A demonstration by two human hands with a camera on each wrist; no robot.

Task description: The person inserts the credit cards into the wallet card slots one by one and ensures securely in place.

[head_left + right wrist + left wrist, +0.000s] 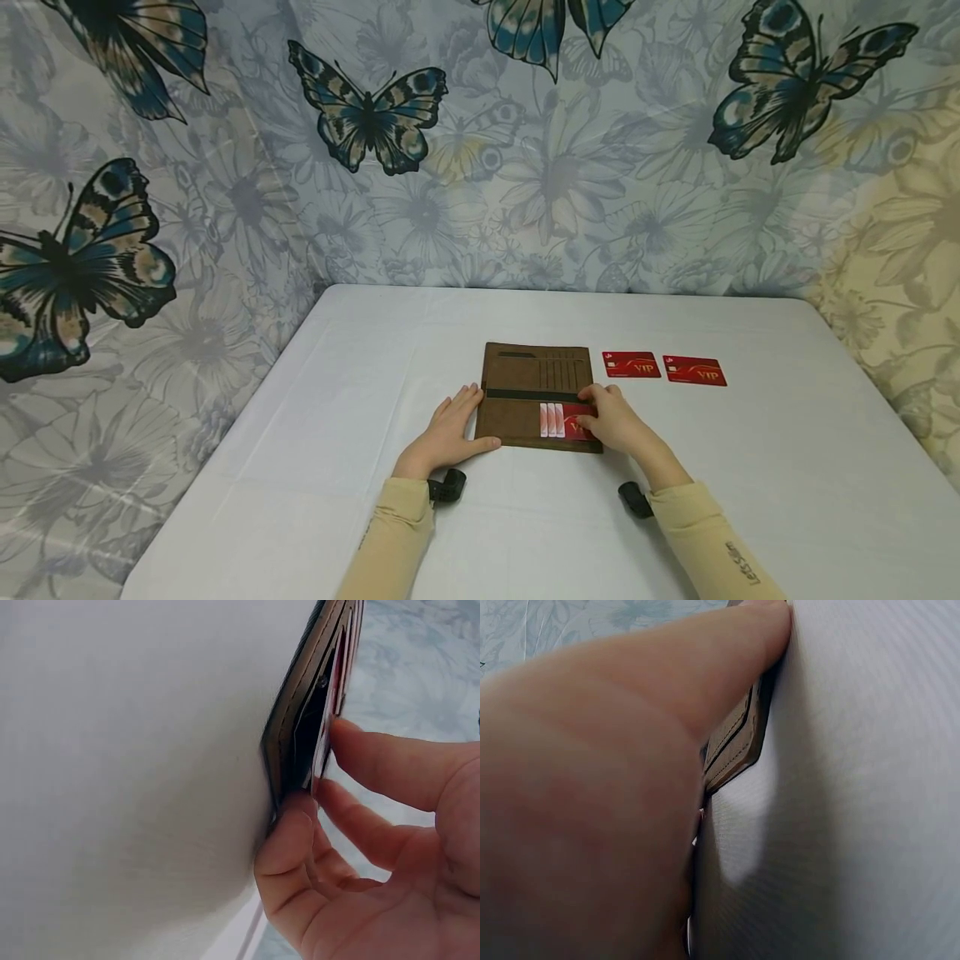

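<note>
A brown wallet (510, 423) lies unfolded on the white table, a dark band across its middle. Several cards sit in its lower half, their pale edges overlapping; the rightmost, a red VIP card (573, 423), shows its printed face. With fingers extended, my left hand (446, 435) rests against the wallet's left edge, its thumb at the lower left corner. My right hand (618, 423) pinches the red card at the wallet's right side. In the right wrist view, the thumb presses the card (321, 754) while the other fingers are at the pocket's edge; the left wrist view shows the wallet corner (731, 746).
Two more red VIP cards, one (631, 365) nearer the wallet and another (695, 371) farther right, lie flat on the table (300, 500). Behind the table hangs a butterfly-patterned cloth (450, 208). Each wrist wears a black camera.
</note>
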